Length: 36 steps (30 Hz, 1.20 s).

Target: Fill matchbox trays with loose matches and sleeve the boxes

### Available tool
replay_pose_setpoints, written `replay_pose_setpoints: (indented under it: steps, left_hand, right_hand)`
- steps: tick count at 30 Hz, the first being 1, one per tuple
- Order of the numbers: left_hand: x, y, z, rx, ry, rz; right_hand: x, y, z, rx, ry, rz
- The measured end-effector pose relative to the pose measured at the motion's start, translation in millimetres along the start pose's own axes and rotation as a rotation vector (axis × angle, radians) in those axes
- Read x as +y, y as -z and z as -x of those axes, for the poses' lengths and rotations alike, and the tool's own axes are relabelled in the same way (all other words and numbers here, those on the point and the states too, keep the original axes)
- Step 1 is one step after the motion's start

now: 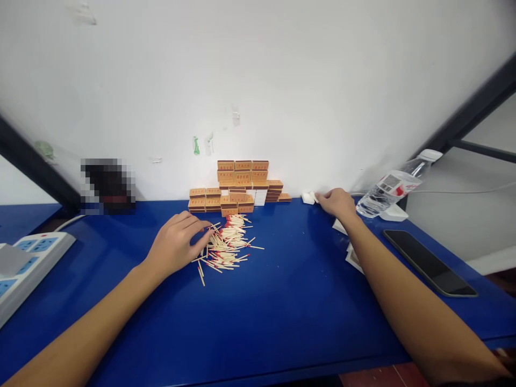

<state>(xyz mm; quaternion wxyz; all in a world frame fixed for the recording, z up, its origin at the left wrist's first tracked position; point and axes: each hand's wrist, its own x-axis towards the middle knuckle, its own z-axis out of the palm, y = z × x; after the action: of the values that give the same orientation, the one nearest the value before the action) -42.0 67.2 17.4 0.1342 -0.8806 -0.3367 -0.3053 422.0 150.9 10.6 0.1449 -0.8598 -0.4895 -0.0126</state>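
A person's left hand rests palm-down at the 9 o'clock edge of a loose heap of red-tipped matches. The heap lies near the middle of the blue desk, within easy reach of both arms. The fingers curl into the sticks, and the grip looks half clenched, but whether it pinches any match cannot be told.

The right hand stretches out to 1 o'clock, its fingertips touching a small white tray by the wall. Whether that grip has clenched on the tray cannot be told either.

At 12 o'clock, just beyond the heap, orange matchboxes are stacked in tiers against the wall, which seems to steady them and keep the working space open. White cards lie partly under the right forearm. Further toward 3 o'clock, a water bottle leans tilted and a dark phone lies flat, both apart from the matches. A power strip sits at 9 o'clock.
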Motion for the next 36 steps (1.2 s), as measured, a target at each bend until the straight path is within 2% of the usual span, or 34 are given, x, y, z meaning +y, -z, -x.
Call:
replay_pose_setpoints:
  steps: [8, 13, 18, 22, 25, 26, 27, 29, 30, 33, 36]
  left_hand:
    - [-3.3, 0.2, 1.1, -0.003, 0.01, 0.001]
    - [-2.6, 0.7, 0.6, 0.006, 0.001, 0.008]
    - [-2.9, 0.4, 0.8, 0.003, -0.006, 0.004]
    - [-0.8, 0.0, 0.5, 0.011, -0.004, 0.023]
    - [5.1, 1.0, -1.2, 0.035, 0.003, 0.063]
    - [8.5, 1.8, -1.9, 0.036, 0.005, 0.089]
    - [12.8, 2.8, -2.6, 0.028, 0.006, 0.117]
    - [24.6, 5.5, -3.6, 0.004, 0.0, 0.167]
    - [32.0, 7.0, -3.8, -0.019, -0.005, 0.178]
    - [56.5, 9.8, -2.2, -0.124, -0.021, 0.209]
    - [75.6, 9.6, 1.4, -0.178, -0.064, 0.258]
  right_hand:
    - [2.8, -5.1, -0.1, 0.007, 0.088, 0.032]
    - [13.3, -5.1, -3.4, 0.062, 0.1, 0.076]
    - [16.0, -3.4, -0.3, 0.05, 0.133, 0.097]
    - [6.3, 20.8, 13.6, 0.152, 0.179, 0.082]
    - [-13.0, 49.1, 43.6, 0.223, 0.321, 0.005]
    - [-21.8, 57.2, 59.4, 0.192, 0.467, -0.109]
    - [-31.4, 63.7, 77.8, 0.065, 0.633, -0.232]
    - [-51.0, 71.1, 119.1, -0.345, 0.957, -0.417]
    - [-59.9, 72.1, 139.7, -0.477, 1.063, -0.47]
    - [-78.2, 68.6, 187.0, -0.677, 1.264, -0.484]
    - [-82.3, 64.7, 203.3, -0.774, 1.298, -0.464]
